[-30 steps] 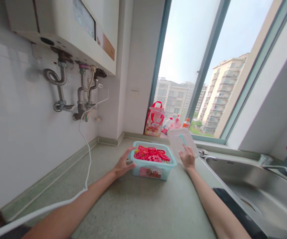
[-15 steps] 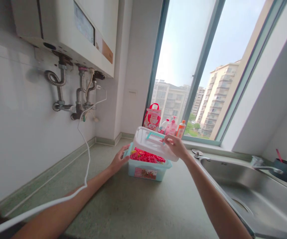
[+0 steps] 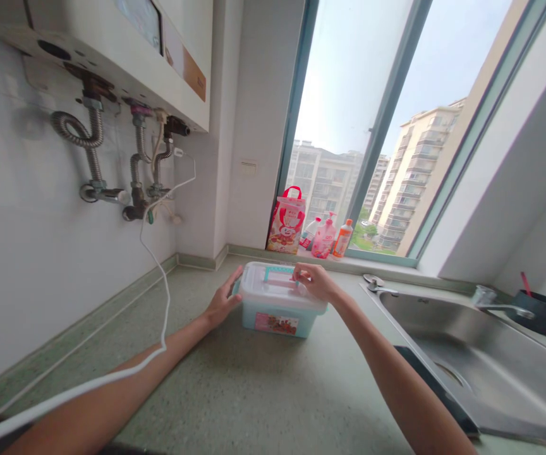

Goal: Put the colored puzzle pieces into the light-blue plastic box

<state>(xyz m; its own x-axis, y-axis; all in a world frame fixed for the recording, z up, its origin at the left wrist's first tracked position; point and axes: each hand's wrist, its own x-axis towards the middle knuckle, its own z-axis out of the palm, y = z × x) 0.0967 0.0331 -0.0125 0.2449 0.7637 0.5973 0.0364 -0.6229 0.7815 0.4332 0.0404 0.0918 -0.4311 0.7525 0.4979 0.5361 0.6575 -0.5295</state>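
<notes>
A light blue plastic box (image 3: 275,319) with a picture label stands on the speckled counter (image 3: 254,385). A clear white lid (image 3: 273,292) with a teal handle now lies on top of it. My left hand (image 3: 222,303) is spread against the box's left side, fingers apart. My right hand (image 3: 315,282) rests on the lid's right part, fingers curled down onto it near the handle. The red pieces inside are hidden by the lid.
A steel sink (image 3: 462,354) with a tap (image 3: 488,302) lies to the right. A red-and-white bag (image 3: 286,222) and bottles (image 3: 327,237) stand on the window ledge. A white cable (image 3: 157,297) hangs from the wall heater (image 3: 112,44) across the counter's left.
My right hand picked the lid up from beside the box, carried it left over the red pieces and set it down on the box. My left hand stayed on the box's side.
</notes>
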